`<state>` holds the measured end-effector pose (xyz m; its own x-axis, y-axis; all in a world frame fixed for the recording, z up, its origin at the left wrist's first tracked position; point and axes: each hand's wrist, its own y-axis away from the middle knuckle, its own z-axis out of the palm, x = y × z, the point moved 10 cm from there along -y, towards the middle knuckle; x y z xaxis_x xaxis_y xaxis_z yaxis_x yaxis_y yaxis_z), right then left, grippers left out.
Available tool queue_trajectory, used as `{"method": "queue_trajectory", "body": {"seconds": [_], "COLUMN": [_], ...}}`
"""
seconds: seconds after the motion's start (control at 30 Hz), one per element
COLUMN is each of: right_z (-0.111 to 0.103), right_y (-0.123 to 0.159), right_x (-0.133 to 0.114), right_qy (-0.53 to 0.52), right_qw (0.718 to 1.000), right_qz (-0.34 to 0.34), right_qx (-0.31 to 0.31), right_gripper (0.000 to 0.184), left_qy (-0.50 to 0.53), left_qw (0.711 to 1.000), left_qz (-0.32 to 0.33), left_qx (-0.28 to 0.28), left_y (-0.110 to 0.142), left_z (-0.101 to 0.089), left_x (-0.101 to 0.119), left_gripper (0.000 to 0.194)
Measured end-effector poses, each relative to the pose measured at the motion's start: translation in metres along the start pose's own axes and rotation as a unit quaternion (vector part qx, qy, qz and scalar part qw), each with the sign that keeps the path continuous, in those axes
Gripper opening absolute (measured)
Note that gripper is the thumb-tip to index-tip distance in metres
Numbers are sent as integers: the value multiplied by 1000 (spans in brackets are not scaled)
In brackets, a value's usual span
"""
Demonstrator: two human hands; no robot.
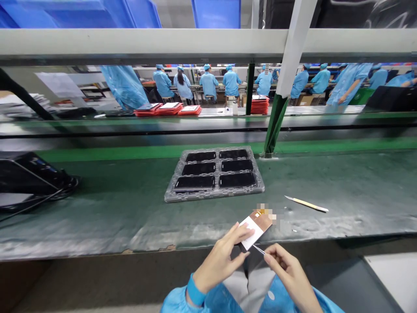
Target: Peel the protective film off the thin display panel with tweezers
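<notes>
My left hand (221, 258) grips a small flat panel (256, 226) with a white and a brown part, its thumb on the white face, just over the near edge of the green belt (114, 204). My right hand (286, 265) pinches a thin clear strip (259, 249) that runs from the panel's lower corner. Beyond my hands, on the belt, lies a grey tray (215, 193) with several dark screens in its pockets. A slim pale-handled blade tool (306, 204) rests on the belt to the right of the tray.
A black device with cables (29, 178) sits at the left on the belt. A green-and-white post (276, 117) stands behind the tray. Red tray stacks (167, 108) lie on the far bench. Several people in blue coats (208, 82) sit in the background.
</notes>
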<state>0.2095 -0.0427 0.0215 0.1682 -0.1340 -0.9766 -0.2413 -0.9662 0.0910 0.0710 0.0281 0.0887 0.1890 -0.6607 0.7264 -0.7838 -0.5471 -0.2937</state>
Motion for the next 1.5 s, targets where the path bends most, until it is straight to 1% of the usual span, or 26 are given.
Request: {"method": "queue_trajectory", "body": {"seconds": [0.1, 0.2, 0.23, 0.37, 0.43, 0.5, 0.6, 0.7, 0.77, 0.87, 0.97, 1.07, 1.17, 1.3, 1.5], "right_z": [-11, -13, -13, -15, -14, -12, -9, -6, -6, -10, -10, -9, -8, -8, -12], "right_y": [5, 13, 15, 23, 25, 26, 27, 27, 28, 31, 35, 36, 35, 36, 41], "right_x": [-6, -17, -20, -23, -24, -24, -20, -17, -19, -26, -36, -41, -42, -41, -44], "right_qy": [78, 134, 147, 182, 190, 189, 187, 210, 233, 261, 276, 282, 274, 274, 307], "right_qw": [994, 978, 973, 960, 957, 958, 962, 961, 953, 937, 921, 912, 914, 914, 895], "right_qz": [-57, -129, -143, -150, -157, -166, -157, -147, -153, -175, -214, -239, -243, -244, -259], "right_qx": [58, 95, 108, 153, 154, 142, 123, 109, 116, 149, 170, 178, 175, 173, 195], "right_gripper": [30, 22, 21, 11, 8, 12, 14, 12, 9, 5, 9, 14, 14, 14, 15], "left_qy": [-22, -49, -55, -77, -87, -91, -92, -97, -101, -110, -132, -154, -155, -135, -127], "left_qw": [1000, 999, 998, 997, 996, 995, 994, 993, 993, 993, 990, 988, 987, 990, 990], "left_qz": [9, 19, 21, 23, 26, 39, 63, 65, 57, 45, 35, 27, 25, 8, -5], "left_qx": [-5, -4, -5, -6, -7, -10, -14, -14, -15, -23, -18, 11, 34, 50, 64], "left_y": [1, 3, 3, 5, 5, 3, 1, 0, -1, -2, -4, -7, -10, -14, -16], "left_z": [4, 8, 9, 13, 13, 13, 14, 13, 13, 13, 14, 16, 19, 21, 20], "left_x": [0, -1, -2, -4, -3, 1, 7, 9, 9, 11, 14, 17, 19, 14, 10], "left_gripper": [56, 56, 56, 59, 59, 57, 45, 35, 29, 22, 19, 17, 20, 21, 18]}}
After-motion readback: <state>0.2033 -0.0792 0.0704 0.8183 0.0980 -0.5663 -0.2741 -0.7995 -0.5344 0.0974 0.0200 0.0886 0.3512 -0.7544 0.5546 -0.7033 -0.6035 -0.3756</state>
